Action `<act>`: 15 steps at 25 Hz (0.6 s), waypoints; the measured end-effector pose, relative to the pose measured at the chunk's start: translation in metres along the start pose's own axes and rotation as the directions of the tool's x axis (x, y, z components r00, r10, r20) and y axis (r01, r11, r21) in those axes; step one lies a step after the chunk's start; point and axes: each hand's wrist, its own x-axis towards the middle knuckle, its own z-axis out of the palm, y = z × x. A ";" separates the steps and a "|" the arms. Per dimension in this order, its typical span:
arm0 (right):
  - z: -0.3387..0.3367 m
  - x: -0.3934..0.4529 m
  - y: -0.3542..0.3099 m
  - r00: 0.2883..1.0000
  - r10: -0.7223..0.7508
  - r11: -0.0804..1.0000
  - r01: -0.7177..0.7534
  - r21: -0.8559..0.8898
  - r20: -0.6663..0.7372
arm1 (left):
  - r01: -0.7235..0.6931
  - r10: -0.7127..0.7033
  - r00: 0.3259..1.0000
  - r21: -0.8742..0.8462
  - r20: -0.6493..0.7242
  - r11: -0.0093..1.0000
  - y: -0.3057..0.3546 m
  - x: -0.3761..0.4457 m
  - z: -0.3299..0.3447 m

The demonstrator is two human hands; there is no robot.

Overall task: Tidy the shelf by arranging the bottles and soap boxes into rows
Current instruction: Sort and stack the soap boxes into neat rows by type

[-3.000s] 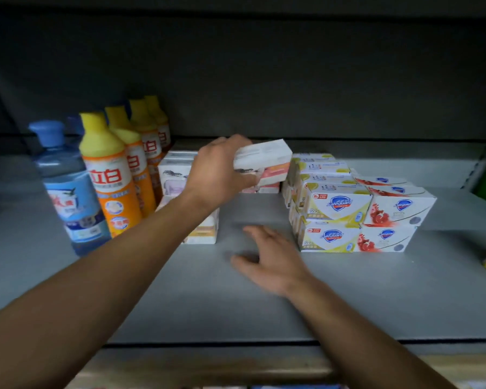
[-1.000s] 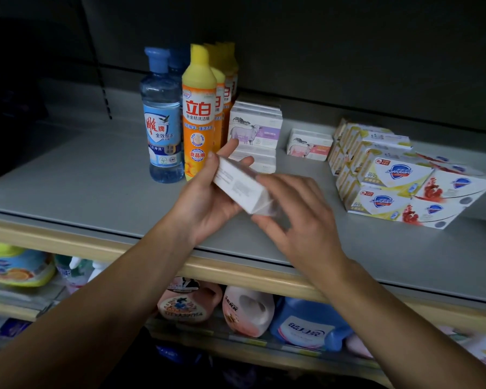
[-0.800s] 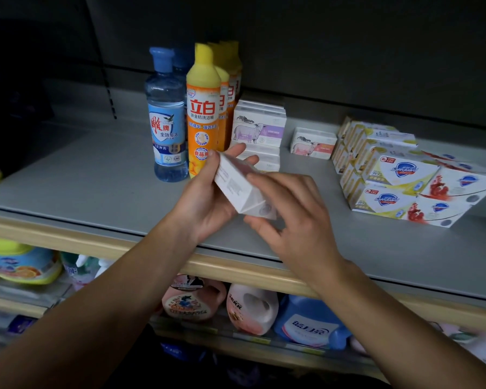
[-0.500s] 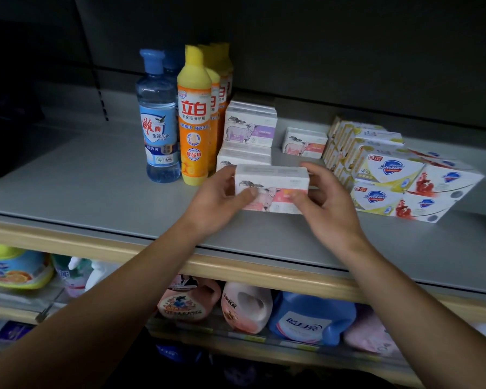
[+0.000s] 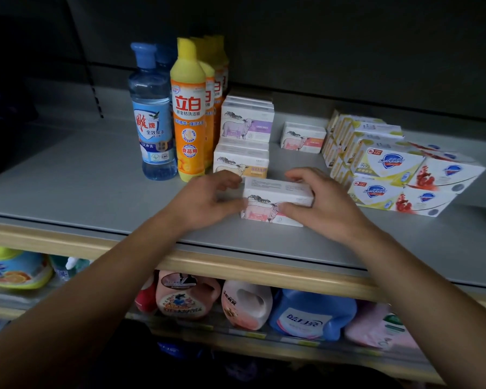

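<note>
A white soap box with a pink sheep label [image 5: 275, 204] lies on the grey shelf [image 5: 68, 181], near its front. My left hand [image 5: 205, 202] holds the box's left end between thumb and curled fingers. My right hand [image 5: 324, 204] grips its right end, fingers over the top and thumb on the front. Behind it stand a yellow-label sheep soap box [image 5: 240, 161] and a purple-label stack [image 5: 247, 122]. Another pink-label box [image 5: 302, 137] lies farther back. A blue bottle [image 5: 152, 127] and a row of orange bottles [image 5: 188, 122] stand at the left.
Stacked white, yellow and red soap boxes [image 5: 390, 169] fill the right of the shelf. A wooden edge strip [image 5: 236, 265] runs along the shelf front. Detergent jugs [image 5: 312, 315] sit on the shelf below. A dark back panel closes the rear.
Both hands turned the pink-label box label-forward and brought it from mid-air down onto the shelf in front of the yellow-label box.
</note>
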 end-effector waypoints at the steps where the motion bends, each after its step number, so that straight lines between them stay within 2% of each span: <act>1: -0.001 0.005 -0.006 0.998 -0.041 0.995 0.046 -0.093 0.053 | 0.002 0.001 1.000 0.106 -0.023 0.994 -0.008 -0.003 -0.006; 3: -0.002 0.014 -0.015 0.993 -0.045 0.982 0.064 -0.176 0.112 | -0.009 0.027 0.998 0.311 -0.051 0.950 -0.019 -0.011 -0.012; 5: -0.006 0.023 -0.019 0.998 -0.027 0.989 0.034 -0.142 0.056 | -0.041 0.043 0.999 0.433 0.006 0.901 -0.022 -0.017 -0.010; 7: -0.013 0.038 -0.024 0.994 -0.061 0.995 0.054 -0.080 -0.089 | -0.032 0.018 0.999 0.478 0.033 0.878 -0.022 -0.017 -0.007; 10: -0.014 0.081 -0.036 0.952 -0.155 0.984 0.124 -0.132 -0.264 | -0.020 0.019 1.000 0.506 0.007 0.862 -0.023 -0.016 -0.006; 15: 0.019 0.149 -0.037 0.946 -0.223 0.943 0.149 -0.297 -0.234 | 0.011 -0.013 1.000 0.550 0.001 0.835 -0.025 -0.015 -0.005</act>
